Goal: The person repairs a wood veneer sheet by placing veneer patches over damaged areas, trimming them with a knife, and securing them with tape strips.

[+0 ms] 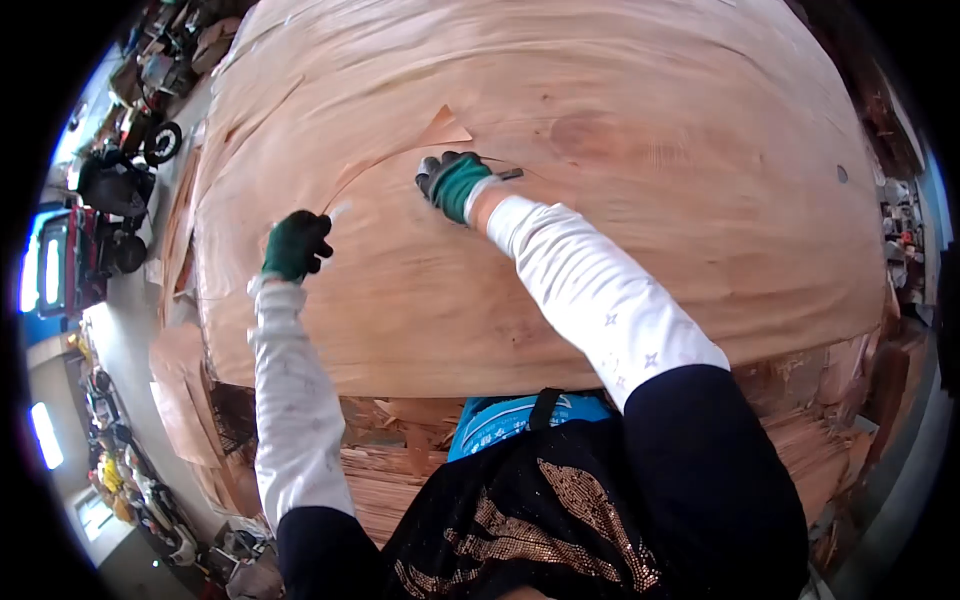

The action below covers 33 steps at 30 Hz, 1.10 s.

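Observation:
A large sheet of wood veneer [600, 250] lies spread before me, with wavy grain and a few knots. My left hand [297, 246], in a green and black glove, is over its left part with curled fingers; whatever they may hold is not clear. My right hand [455, 186], gloved alike, is closed around a small tool [511, 174] whose dark end sticks out on the right; its kind is hidden. Just beyond that hand lies a loose pointed veneer scrap [445, 128]. A thin curved edge runs from the scrap toward my left hand.
Broken veneer pieces [185, 390] lie along the left side. More veneer layers [390, 490] are below the near edge, beside my body. Farther left stand a motorbike [150, 145] and a red vehicle [70, 260]. Assorted items [905, 235] line the right side.

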Available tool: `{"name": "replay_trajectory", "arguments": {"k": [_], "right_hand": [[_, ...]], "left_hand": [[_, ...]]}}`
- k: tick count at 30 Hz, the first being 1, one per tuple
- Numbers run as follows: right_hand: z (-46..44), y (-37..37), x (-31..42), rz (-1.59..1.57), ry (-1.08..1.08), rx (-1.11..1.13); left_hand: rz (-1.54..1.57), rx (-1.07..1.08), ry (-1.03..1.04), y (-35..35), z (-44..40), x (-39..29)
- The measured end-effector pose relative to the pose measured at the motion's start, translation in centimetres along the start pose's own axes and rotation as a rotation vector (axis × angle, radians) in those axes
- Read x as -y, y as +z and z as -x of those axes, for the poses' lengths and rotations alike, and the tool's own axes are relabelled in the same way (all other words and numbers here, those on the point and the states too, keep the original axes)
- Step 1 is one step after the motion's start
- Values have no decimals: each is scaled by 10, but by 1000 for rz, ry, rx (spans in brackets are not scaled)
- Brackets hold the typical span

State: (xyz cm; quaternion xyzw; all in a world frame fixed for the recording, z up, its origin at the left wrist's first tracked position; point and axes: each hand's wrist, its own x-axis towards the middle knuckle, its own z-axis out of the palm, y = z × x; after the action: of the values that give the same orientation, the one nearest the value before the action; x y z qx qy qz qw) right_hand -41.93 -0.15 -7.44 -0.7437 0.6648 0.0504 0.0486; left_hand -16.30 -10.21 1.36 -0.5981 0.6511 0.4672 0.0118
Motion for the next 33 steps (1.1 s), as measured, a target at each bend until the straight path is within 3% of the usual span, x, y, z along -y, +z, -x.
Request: {"name": "replay_trajectory", "arguments": {"k": [2,3,4,5,6,7,8,9,11,12,14,16,18,22,26,33], "right_hand": [[6,-26,-32,-428,124,67],[33,-43,-52,-512,61,-20],[37,-7,-76,-648,53,-319],[29,41,-124,-197,-415,-283],[59,35,-142,-113,-388,-80],[84,66,-182,-252,-354,-55],[109,62,-205,-208,-61,86],[131,83,-242,-382,140,15],[163,84,-259,-892,537,-103],[193,45,-240,-1227,732,-157],[227,20,-205,-1404,847,-267],[240,34,-176,-1094,686,-361],[241,47,-149,-1050,557,-420],[256,21,-109,-974,376,-516],[256,22,-106,-1034,402,-418],[241,11,-96,-334,355,-317]], "left_hand": [[336,166,-3,11,35,-1],[324,217,60,28,47,4],[317,269,121,48,56,7],[379,333,77,68,69,-5],[443,397,33,90,82,-17],[447,418,39,111,89,-27],[451,443,48,130,93,-37],[502,469,80,150,87,-38],[545,510,161,187,88,-65],[570,532,172,204,86,-78],[593,545,201,236,78,-102],[641,473,195,267,70,-114],[516,387,84,285,56,-109],[523,409,81,290,54,-99],[539,436,96,289,54,-99],[474,475,116,283,60,-100]]}}
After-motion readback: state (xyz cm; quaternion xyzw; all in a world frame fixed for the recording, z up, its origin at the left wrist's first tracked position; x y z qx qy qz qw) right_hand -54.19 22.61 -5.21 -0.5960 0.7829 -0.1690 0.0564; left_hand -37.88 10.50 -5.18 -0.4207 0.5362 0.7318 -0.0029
